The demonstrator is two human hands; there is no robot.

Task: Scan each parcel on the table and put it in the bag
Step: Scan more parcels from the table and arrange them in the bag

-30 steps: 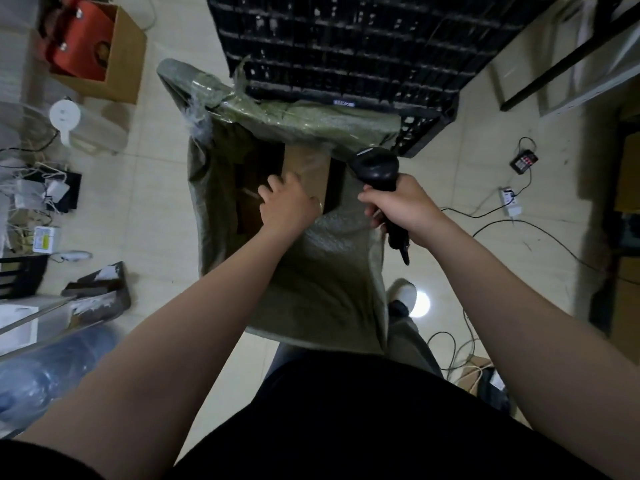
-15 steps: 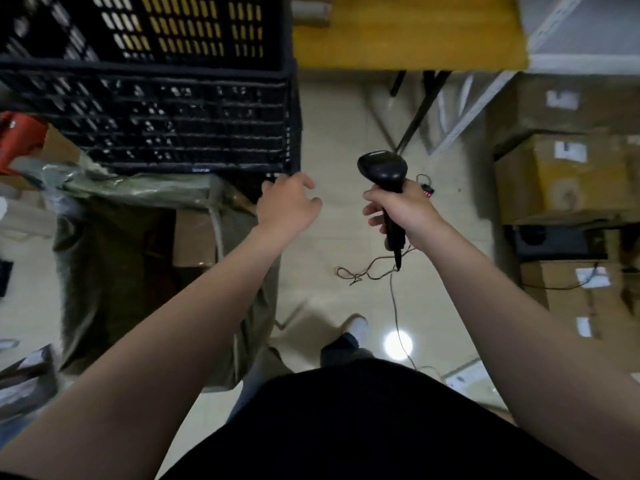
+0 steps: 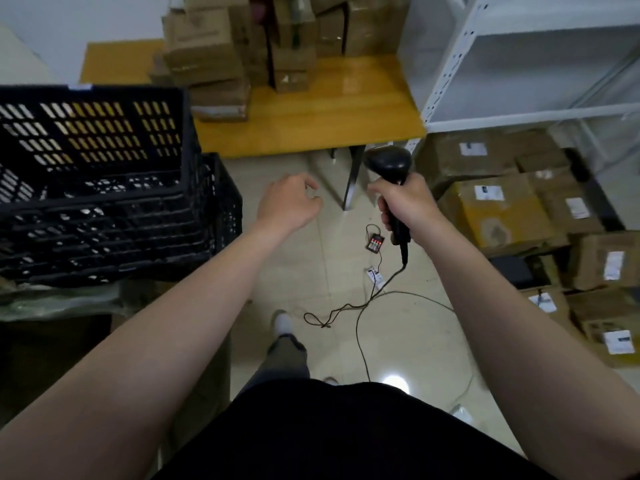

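The right hand (image 3: 407,206) grips the black scanner (image 3: 389,168), the left hand (image 3: 289,202) beside it holds nothing, fingers loose, with boxes (image 3: 214,57) on the table (image 3: 311,119) beyond them.

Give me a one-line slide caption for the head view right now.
Right hand grips the barcode scanner, left hand empty, facing parcels stacked on the yellow table.

Camera: I get a single wide-angle view, worn on the person's head.
Facing: it looks forward and down, over the torso and both forearms to the floor (image 3: 415,334).
Near: the left hand (image 3: 287,204) and the right hand (image 3: 407,206), which grips the scanner (image 3: 388,162), sit close at mid-frame.
Far: the table (image 3: 311,123) lies ahead at the top.
Edges: crates (image 3: 104,209) are on the left, a shelf (image 3: 519,116) on the right.
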